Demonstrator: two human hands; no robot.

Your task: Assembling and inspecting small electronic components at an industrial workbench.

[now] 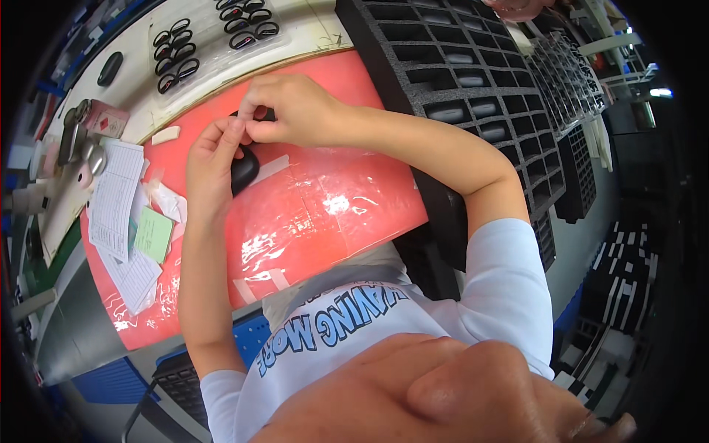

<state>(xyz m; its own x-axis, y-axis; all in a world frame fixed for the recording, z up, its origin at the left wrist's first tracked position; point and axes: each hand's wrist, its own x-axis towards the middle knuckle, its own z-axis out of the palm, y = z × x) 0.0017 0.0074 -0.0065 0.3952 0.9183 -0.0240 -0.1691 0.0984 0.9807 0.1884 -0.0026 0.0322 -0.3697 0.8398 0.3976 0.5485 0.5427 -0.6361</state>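
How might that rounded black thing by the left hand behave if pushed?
The black thing may be slippery, as its surface looks smooth and slightly shiny. Its rounded outline suggests it could rock a little. Its clean, undented edge hints at something stiff rather than floppy.

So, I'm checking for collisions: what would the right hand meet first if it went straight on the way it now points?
Most likely the left hand: the right hand points leftward toward it, and the two seem to touch, though depth is unclear.
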